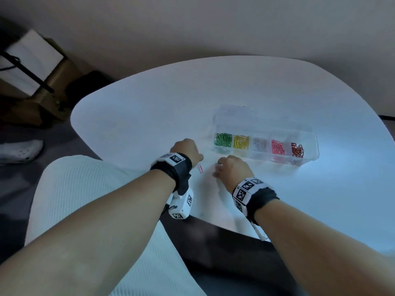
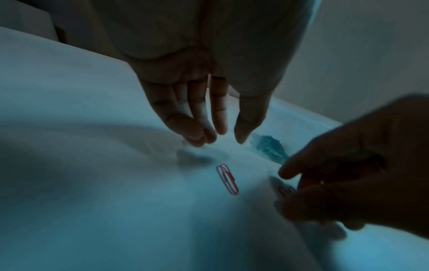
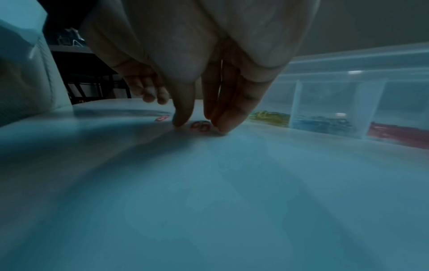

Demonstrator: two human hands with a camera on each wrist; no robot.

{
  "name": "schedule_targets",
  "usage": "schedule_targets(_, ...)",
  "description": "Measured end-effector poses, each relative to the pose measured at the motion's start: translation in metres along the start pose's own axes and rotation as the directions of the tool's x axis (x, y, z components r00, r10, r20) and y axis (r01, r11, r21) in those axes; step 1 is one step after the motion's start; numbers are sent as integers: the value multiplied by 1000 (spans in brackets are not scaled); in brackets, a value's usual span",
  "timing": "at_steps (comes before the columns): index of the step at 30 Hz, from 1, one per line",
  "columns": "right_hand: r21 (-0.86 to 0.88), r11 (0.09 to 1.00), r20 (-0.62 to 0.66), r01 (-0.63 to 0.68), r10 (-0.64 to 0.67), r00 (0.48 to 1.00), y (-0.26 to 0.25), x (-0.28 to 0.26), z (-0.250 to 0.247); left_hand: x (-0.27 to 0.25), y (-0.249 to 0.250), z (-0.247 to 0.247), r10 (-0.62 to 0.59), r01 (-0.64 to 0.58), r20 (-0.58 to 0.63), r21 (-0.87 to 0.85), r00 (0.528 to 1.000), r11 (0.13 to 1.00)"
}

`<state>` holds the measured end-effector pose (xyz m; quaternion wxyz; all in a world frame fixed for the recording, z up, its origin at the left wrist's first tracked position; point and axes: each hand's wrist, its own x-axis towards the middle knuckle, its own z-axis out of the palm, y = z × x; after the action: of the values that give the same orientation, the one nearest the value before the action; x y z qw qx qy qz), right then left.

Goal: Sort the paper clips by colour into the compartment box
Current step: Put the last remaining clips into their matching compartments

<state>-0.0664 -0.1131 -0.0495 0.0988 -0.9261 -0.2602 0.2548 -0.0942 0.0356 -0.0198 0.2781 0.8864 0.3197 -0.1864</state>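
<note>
A clear compartment box (image 1: 310, 136) lies on the white table (image 1: 149, 116), with green, yellow, silver, pink and red clips each in their own cells. One pink paper clip (image 1: 200, 168) lies loose between my hands. A second pink clip (image 3: 200, 126) lies flat under my right hand (image 3: 198, 126), between the thumb and the fingertips (image 3: 223, 122), which touch the table on either side of it. A small gap shows at the thumb. My left hand (image 2: 220, 139) hovers just above the table with relaxed fingers and holds nothing. The first clip (image 2: 227, 178) lies just short of it.
The box wall (image 3: 336, 102) stands close to the right of my right hand. The table's near edge (image 1: 205, 218) runs just behind my wrists. On the floor at the left are a cardboard box (image 1: 38, 67) and a white shoe (image 1: 19, 152).
</note>
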Motion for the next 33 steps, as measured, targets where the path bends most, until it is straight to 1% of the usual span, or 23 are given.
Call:
schedule_targets(2, -37, 999, -15, 30, -30, 999, -1, 2, 5, 0, 3, 7, 18, -19, 20, 21, 1000, 1000)
schedule_targets(5, -65, 997, -3, 43, -43, 999, 3, 2, 8, -2, 6, 15, 14, -20, 73, 86, 997, 996)
schedule_targets(8, -82, 996, 0, 39, -39, 999, 7, 1, 8, -3, 8, 19, 36, -47, 80, 140, 996, 989)
schedule_targets(11, -69, 997, 6, 20, -20, 1000, 14, -1, 5, -4, 8, 21, 67, -78, 83, 136, 994, 988)
schedule_targets(13, -21, 1000, -5, 6, -6, 1000, 22, -6, 2, -6, 9, 22, 78, -88, 90, 113, 993, 990)
schedule_targets(16, 101, 995, -34, -24, 27, 999, 37, -18, -3, -13, 10, 26, 118, -132, 135, 94, 984, 987)
schedule_targets(18, 198, 979, -83, -42, 59, 995, 47, -29, -7, -18, 15, 32, 177, -189, 169, 61, 970, 980)
schedule_targets(20, 311, 949, -163, -55, 110, 981, 60, -40, -16, -22, 26, 38, 256, -261, 191, 0, 948, 965)
schedule_targets(22, 424, 903, -264, -62, 189, 946, 74, -51, -32, -25, 42, 40, 328, -317, 169, -90, 929, 944)
schedule_targets(24, 518, 852, -344, -78, 291, 893, 89, -60, -50, -26, 63, 38, 383, -356, 120, -196, 916, 914)
schedule_targets(26, 541, 836, -397, -91, 349, 849, 102, -63, -65, -26, 85, 34, 419, -389, 62, -273, 906, 880)
schedule_targets(30, 472, 876, -460, -94, 336, 822, 117, -50, -83, -21, 117, 24, 453, -444, -48, -319, 890, 837)
schedule_targets(33, 449, 891, -504, -75, 321, 802, 121, -32, -89, -16, 129, 23, 432, -435, -95, -371, 897, 820)
